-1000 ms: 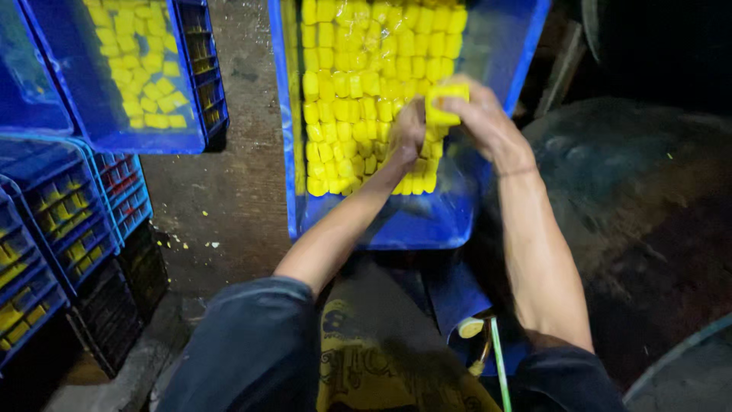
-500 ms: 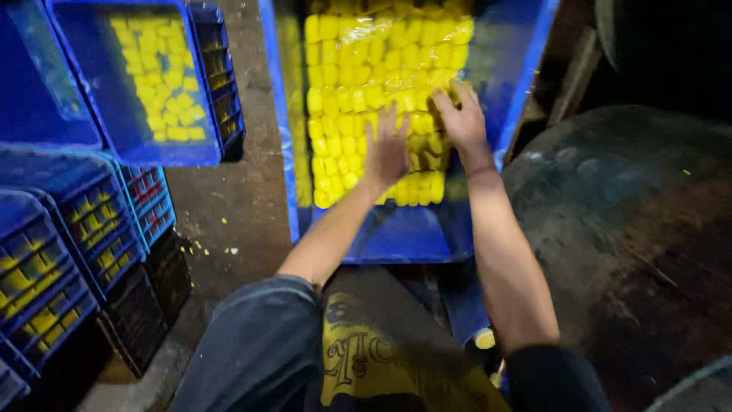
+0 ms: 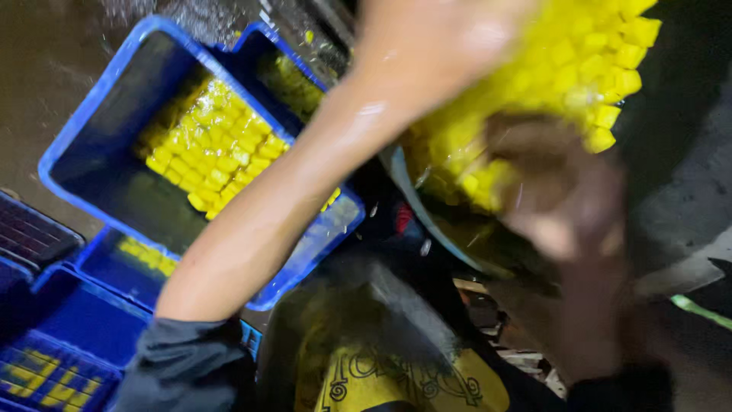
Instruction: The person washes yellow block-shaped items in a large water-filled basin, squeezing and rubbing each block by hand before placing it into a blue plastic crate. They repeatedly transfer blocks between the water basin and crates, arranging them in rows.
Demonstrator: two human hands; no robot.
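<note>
Head view, heavily blurred by motion. Left hand is raised at top centre, forearm running diagonally down to a dark sleeve at lower left; its grip is smeared and cannot be told as apart or together. Right hand sits right of centre, against the lower edge of the yellow cubes; fingers look loosely spread over the cubes, but whether the grip is clamped on any cannot be told. The cubes are heaped in a tub with a pale curved rim, upper right of the view. A blue crate lies to the left on wet ground, partly filled with more yellow cubes in rows at its upper end. Further blue crates stand at lower left. A yellow garment with dark markings shows at bottom centre
</note>
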